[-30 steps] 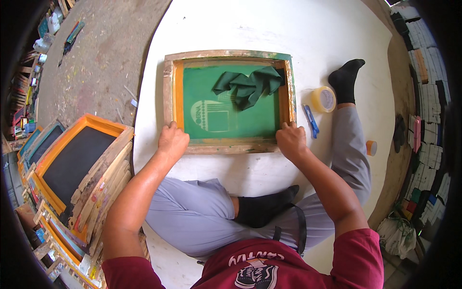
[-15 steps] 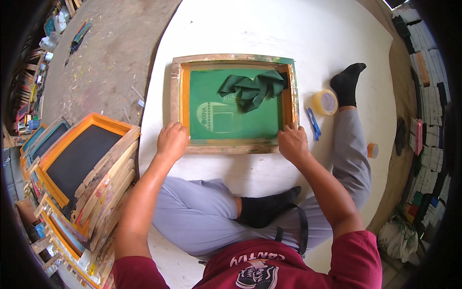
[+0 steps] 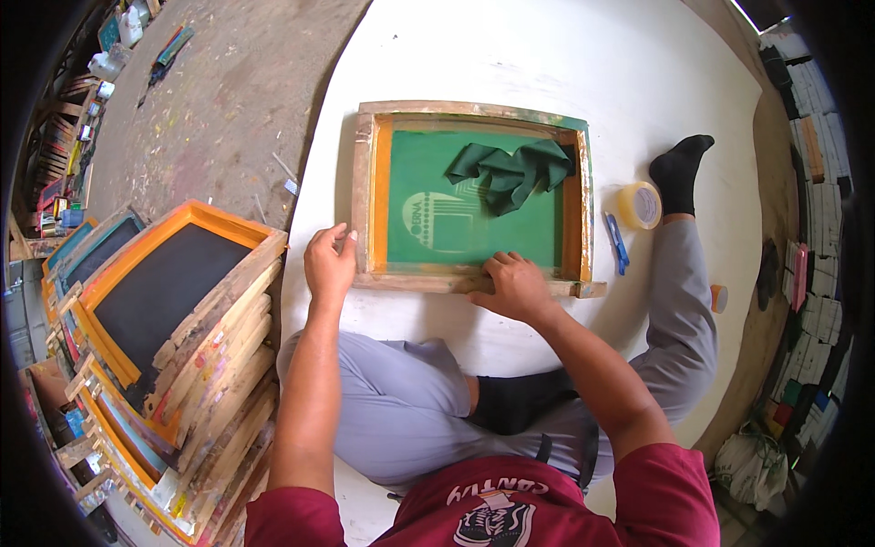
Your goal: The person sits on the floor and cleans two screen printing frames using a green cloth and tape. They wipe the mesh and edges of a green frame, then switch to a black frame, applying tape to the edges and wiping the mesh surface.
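Observation:
A wooden screen printing frame (image 3: 363,196) with green mesh lies flat on the white sheet before me. Pale stencil shapes show on the mesh, and a crumpled dark green cloth (image 3: 512,175) rests on its far right part. My right hand (image 3: 516,285) straddles the near rail, fingers over its inner side and thumb outside. Just off the frame's near left corner is my left hand (image 3: 330,264), its thumb and forefinger apart and nothing held. To the right of the frame lie a blue cutter knife (image 3: 617,243) and a roll of clear yellowish tape (image 3: 639,206).
Several more screen frames (image 3: 173,287) are stacked at the left, close to my left forearm. A smaller tape roll (image 3: 719,298) sits beyond my right leg (image 3: 679,301). Paint containers line the far left, and stacked bundles (image 3: 816,196) stand along the right.
My left hand has come off the frame's near left corner. The right hand has slid left from the near right corner to the middle of the near rail. The whole view has shifted slightly.

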Demonstrator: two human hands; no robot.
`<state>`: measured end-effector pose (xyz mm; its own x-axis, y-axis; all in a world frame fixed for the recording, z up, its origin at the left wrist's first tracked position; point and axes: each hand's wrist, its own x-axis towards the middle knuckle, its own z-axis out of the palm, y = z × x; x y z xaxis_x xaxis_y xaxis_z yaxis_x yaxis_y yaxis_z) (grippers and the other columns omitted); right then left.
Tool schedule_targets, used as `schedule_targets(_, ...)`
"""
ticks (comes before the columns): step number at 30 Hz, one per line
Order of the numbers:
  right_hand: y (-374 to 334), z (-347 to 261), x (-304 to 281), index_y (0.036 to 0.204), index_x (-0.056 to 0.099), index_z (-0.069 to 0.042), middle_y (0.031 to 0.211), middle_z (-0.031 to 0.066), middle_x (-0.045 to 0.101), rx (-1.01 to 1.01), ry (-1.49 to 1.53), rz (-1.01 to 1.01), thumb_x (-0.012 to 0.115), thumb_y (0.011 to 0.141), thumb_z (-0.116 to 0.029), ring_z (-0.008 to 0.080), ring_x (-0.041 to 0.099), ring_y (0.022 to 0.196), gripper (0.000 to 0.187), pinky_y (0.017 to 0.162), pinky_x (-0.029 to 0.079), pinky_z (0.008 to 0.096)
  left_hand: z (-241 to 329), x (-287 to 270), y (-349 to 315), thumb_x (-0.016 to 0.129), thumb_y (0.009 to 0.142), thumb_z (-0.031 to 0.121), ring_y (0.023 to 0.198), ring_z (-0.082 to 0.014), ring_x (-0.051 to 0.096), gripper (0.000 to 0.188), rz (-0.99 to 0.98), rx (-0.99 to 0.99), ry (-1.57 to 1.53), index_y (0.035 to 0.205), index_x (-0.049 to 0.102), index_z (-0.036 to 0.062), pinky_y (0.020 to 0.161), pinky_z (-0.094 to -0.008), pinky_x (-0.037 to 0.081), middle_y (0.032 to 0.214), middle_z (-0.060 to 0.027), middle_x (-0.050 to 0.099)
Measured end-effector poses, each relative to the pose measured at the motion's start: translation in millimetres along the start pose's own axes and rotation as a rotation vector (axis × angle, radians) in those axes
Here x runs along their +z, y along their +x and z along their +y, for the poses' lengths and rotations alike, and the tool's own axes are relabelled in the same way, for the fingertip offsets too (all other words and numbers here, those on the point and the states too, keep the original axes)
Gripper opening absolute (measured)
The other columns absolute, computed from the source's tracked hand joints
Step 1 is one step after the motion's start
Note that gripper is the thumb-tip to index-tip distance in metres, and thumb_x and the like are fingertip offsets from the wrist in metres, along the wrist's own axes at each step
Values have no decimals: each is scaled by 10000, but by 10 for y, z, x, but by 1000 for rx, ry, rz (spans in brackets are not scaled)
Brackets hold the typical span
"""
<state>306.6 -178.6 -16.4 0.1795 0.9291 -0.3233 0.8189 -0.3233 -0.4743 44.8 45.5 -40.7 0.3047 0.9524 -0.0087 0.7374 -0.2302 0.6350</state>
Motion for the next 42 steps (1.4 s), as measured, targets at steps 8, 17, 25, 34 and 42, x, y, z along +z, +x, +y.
schedule_targets(8, 252, -271, 190, 1019, 731, -31, 1064, 152, 717, -34, 1, 2, 864, 764, -472, 357, 679, 1077, 527, 930, 540, 481, 93, 37, 58, 805, 915, 218, 802, -263, 692, 286, 2, -10, -47, 1118, 799, 16, 754, -387, 554, 962, -109, 767)
schedule_targets(17, 516, -661, 366, 1050, 730, -18, 1086, 164, 713, -47, 18, -32, 863, 762, -473, 361, 676, 1089, 555, 952, 537, 480, 92, 64, 148, 805, 921, 263, 778, -244, 677, 315, 8, -38, -79, 1123, 803, 21, 741, -378, 553, 954, -99, 765)
schedule_targets(25, 684, -931, 358, 1100, 717, 12, 1141, 189, 703, -55, 26, -139, 839, 788, -447, 359, 667, 1150, 568, 969, 547, 485, 84, 87, 213, 796, 933, 287, 771, -225, 675, 335, 2, -82, -107, 1143, 803, 27, 740, -367, 559, 966, -91, 766)
schedule_targets(34, 807, -1071, 487, 1009, 713, 23, 1066, 206, 711, -70, 40, -72, 859, 751, -459, 388, 675, 1082, 566, 966, 548, 477, 137, 52, 252, 786, 948, 332, 793, -227, 683, 390, -35, -133, -168, 1161, 794, 5, 772, -358, 560, 1040, -147, 787)
schedule_targets(42, 947, -1230, 554, 1020, 718, 30, 1041, 230, 716, -63, 73, -118, 862, 740, -448, 400, 684, 1070, 572, 969, 549, 470, 135, 61, 264, 787, 946, 346, 779, -225, 678, 400, -25, -115, -176, 1140, 799, -4, 761, -360, 560, 1005, -147, 790)
